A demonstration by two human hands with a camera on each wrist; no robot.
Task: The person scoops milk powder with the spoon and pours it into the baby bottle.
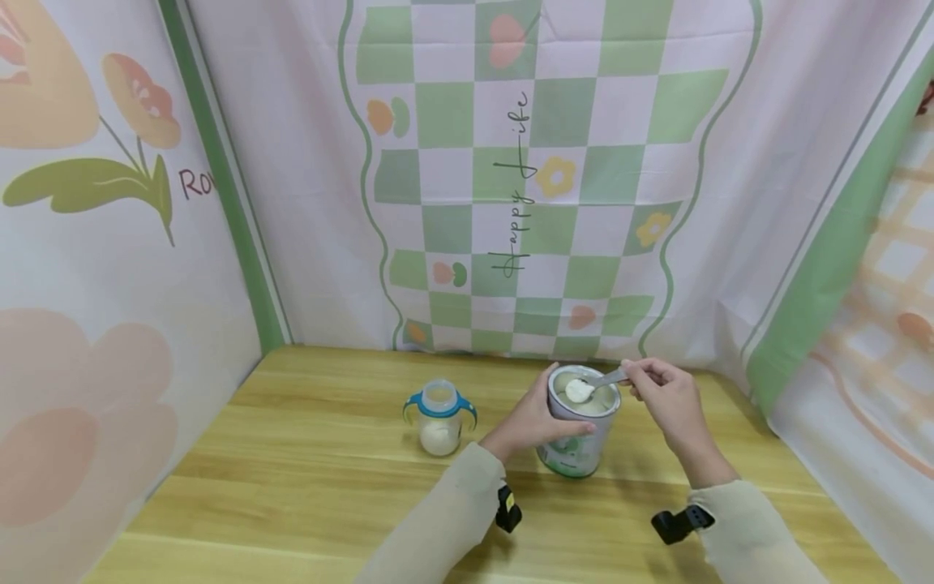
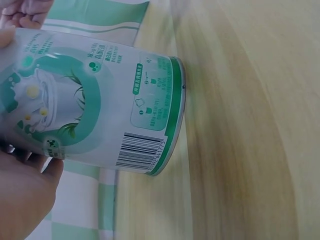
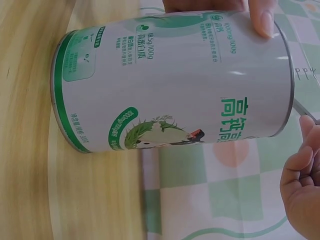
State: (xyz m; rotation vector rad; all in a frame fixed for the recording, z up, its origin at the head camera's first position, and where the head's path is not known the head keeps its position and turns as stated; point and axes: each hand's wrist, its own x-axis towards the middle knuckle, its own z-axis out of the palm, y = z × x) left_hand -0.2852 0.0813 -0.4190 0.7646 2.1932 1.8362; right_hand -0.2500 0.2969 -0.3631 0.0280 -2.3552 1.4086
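Observation:
My left hand (image 1: 527, 420) grips a white and green milk powder tin (image 1: 572, 456) round its side, thumb across the front. The tin has no lid on, and pale powder shows inside its rim. Over the opening, my right hand (image 1: 670, 405) pinches the grey handle of a scoop (image 1: 609, 378), whose bowl is heaped with white powder. In the right wrist view the curled fingers (image 3: 300, 172) are beside the tin's rim, and the scoop's bowl is hidden. To the left of the tin stands a baby bottle (image 1: 439, 436) with blue handles, uncapped, with pale contents low inside.
Everything stands on a wood-grain table (image 1: 306, 470). A curtain (image 1: 503, 170) with green checks hangs along the back edge, and flowered cloth (image 1: 109, 268) hangs at the left. Black wrist cameras (image 1: 674, 526) sit at both beige sleeves.

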